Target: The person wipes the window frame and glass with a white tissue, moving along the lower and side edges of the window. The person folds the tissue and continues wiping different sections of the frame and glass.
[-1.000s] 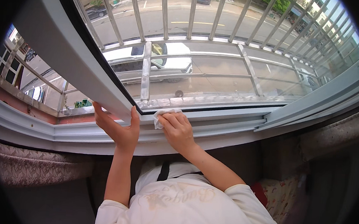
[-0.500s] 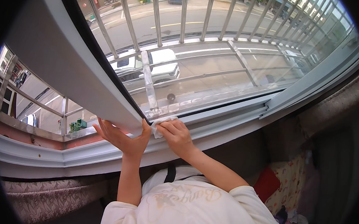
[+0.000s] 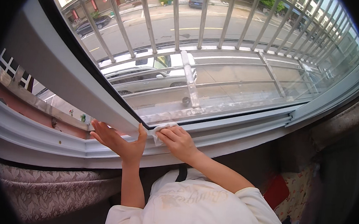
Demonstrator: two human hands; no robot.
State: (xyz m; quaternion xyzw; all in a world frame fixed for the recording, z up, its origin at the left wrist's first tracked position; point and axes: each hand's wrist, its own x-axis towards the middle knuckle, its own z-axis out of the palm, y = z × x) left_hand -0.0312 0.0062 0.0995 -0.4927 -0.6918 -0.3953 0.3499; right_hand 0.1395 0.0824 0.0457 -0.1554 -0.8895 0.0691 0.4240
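The right hand [image 3: 178,140] has its fingers curled down on a white cloth [image 3: 160,131], pressing it into the window track [image 3: 236,126] at the sash frame's [image 3: 85,84] lower corner. The left hand [image 3: 117,139], fingers spread, braces that frame. Wiping well here probably means keeping the cloth pushed deep into the groove while the frame is held steady.
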